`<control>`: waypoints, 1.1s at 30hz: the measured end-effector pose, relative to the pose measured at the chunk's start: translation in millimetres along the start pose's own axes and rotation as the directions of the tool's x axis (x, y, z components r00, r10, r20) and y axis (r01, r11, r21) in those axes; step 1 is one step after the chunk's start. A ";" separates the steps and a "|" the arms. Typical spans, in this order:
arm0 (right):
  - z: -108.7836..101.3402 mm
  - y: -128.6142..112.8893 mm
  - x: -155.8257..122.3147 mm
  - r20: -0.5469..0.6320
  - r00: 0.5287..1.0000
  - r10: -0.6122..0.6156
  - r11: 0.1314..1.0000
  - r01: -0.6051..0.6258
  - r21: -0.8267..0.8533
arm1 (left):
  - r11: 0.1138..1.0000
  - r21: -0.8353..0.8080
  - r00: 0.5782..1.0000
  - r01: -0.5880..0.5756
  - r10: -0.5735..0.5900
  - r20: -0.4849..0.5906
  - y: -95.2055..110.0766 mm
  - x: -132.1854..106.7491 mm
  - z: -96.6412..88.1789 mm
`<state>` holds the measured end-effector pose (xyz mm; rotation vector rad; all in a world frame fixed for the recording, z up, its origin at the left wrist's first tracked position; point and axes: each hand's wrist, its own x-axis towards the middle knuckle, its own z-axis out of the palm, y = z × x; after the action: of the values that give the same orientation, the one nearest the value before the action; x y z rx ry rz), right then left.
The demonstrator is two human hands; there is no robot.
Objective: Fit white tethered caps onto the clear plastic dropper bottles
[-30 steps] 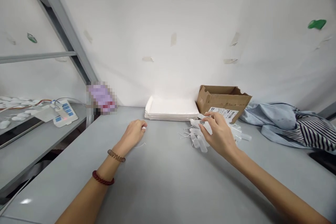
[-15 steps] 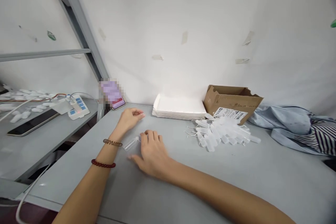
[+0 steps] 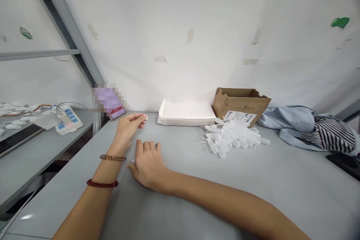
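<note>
My left hand (image 3: 125, 129) rests on the grey table (image 3: 197, 195) and pinches a small white cap (image 3: 145, 117) at its fingertips. My right hand (image 3: 147, 159) lies palm down just in front of it, arm crossed over from the right. Its fingers are closed together over a clear plastic tube (image 3: 132, 160), of which only a sliver shows at the thumb. A pile of several more clear tubes (image 3: 233, 137) with thin tails lies to the right, out of reach of both hands.
A stack of white trays (image 3: 187, 114) and an open cardboard box (image 3: 242, 103) stand against the back wall. Crumpled clothes (image 3: 309, 127) lie at the right. A phone (image 3: 117, 111) leans by the grey metal frame (image 3: 70, 33). A lower shelf at left holds a white device (image 3: 66, 120) and cables.
My right hand left the pile with one clear tube, crossed to the left and now lies over it near my left hand. My left hand shifted slightly back toward the phone.
</note>
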<state>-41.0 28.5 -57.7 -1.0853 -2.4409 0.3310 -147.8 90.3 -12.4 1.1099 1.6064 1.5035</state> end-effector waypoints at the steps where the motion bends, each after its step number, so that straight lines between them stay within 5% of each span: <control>1: -2.0 3.7 0.0 0.006 1.000 -0.012 1.000 0.012 0.014 | 1.000 -0.010 1.000 0.006 -0.006 0.007 -0.6 0.1 0.3; 7: -21.1 38.4 -16.1 -0.012 0.993 -0.116 0.985 0.117 0.130 | 0.999 -0.044 0.998 0.026 -0.023 0.067 -2.9 -2.4 4.6; 11: -43.3 75.0 -54.5 -0.060 0.984 -0.165 0.970 0.173 0.170 | 0.998 -0.026 0.974 0.056 -0.049 0.220 -0.6 -20.5 22.1; 17: -76.7 116.5 -118.7 -0.211 0.946 -0.246 0.927 0.293 0.234 | 0.986 0.033 0.775 0.161 -0.147 0.615 2.3 -67.7 63.1; 22: -81.3 116.6 -128.0 -0.234 0.939 -0.251 0.891 0.319 0.323 | 0.948 0.034 0.624 0.316 -0.234 0.746 -0.6 -85.2 74.9; 28: -80.3 115.0 -125.1 -0.275 0.930 -0.243 0.908 0.318 0.272 | 0.892 -0.032 0.563 0.451 -0.256 0.786 -2.5 -86.5 73.3; 33: -83.7 118.0 -128.2 -0.255 0.941 -0.221 0.927 0.284 0.245 | 0.879 -0.061 0.573 0.473 -0.255 0.779 -1.6 -89.5 73.9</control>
<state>151.4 13.8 -68.9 -0.6390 -2.2168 0.4277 -44.2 40.8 -29.9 0.9688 0.9154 0.7554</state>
